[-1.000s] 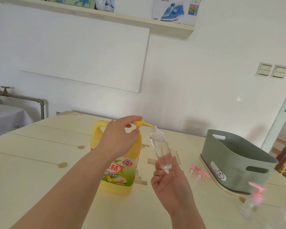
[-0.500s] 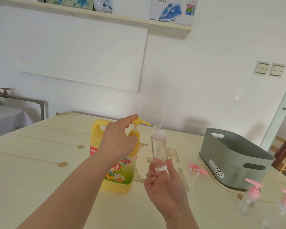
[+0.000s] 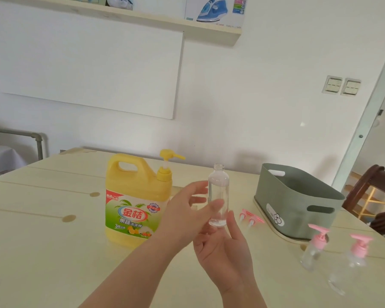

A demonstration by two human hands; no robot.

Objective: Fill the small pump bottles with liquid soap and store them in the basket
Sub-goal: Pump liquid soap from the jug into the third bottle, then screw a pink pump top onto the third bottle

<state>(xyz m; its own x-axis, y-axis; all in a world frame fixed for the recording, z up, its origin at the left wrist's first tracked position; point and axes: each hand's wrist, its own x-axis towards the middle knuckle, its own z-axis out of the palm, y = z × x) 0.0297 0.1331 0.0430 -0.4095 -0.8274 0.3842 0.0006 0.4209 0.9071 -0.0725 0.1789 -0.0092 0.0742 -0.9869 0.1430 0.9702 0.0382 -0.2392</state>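
Item: small pump bottle (image 3: 218, 190), uncapped, gripped at its base by fingers of the right hand (image 3: 222, 247); barely filled, apparently. Fingers of the left hand (image 3: 185, 210) are held spread just beside it. To the fingers' right, basket (image 3: 293, 203): nothing seen stored; filling, capping outstanding.

Open tabletop (image 3: 42, 241) left of jug (image 3: 133, 196)

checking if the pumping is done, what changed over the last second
The left hand let go of the yellow pump head, which rose back up on the soap jug, and moved right to the small clear bottle. The right hand drew that bottle away from the jug and holds it upright by its base. The basket, loose pink pumps and capped bottles stayed put.
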